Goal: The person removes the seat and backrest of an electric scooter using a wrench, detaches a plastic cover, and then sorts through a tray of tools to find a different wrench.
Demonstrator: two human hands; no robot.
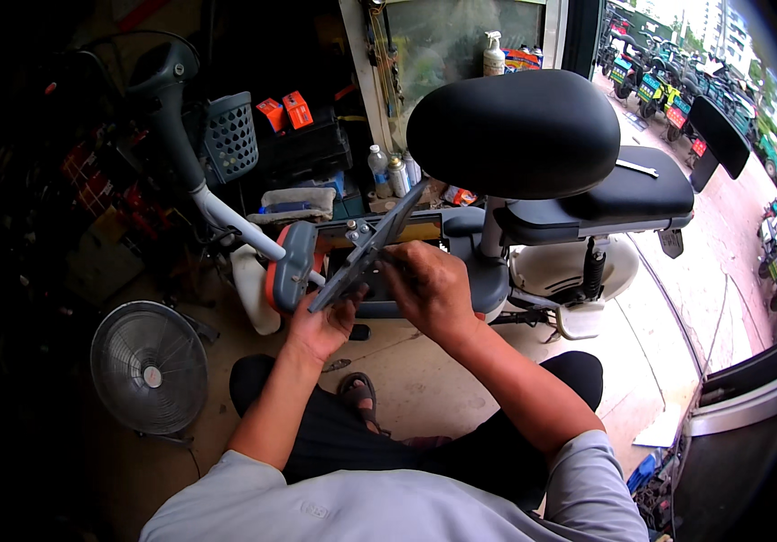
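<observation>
My left hand (321, 330) grips the lower end of a flat dark grey cover panel (388, 226), which stands tilted above the footboard of an electric scooter (483, 275). A small silvery fitting (353, 232) shows at the panel's left face. My right hand (433, 287) is closed against the panel's other side, fingers pinched together. Whatever it pinches, if anything, is hidden by the fingers. Behind the panel, part of an open compartment in the footboard is visible.
A black seat (519, 131) overhangs the right side; a wrench (637, 168) lies on the rear seat. The handlebar column (226, 217) and a grey basket (230, 137) rise at left. A floor fan (150, 366) stands lower left. Bottles (378, 167) and orange boxes (297, 109) sit behind.
</observation>
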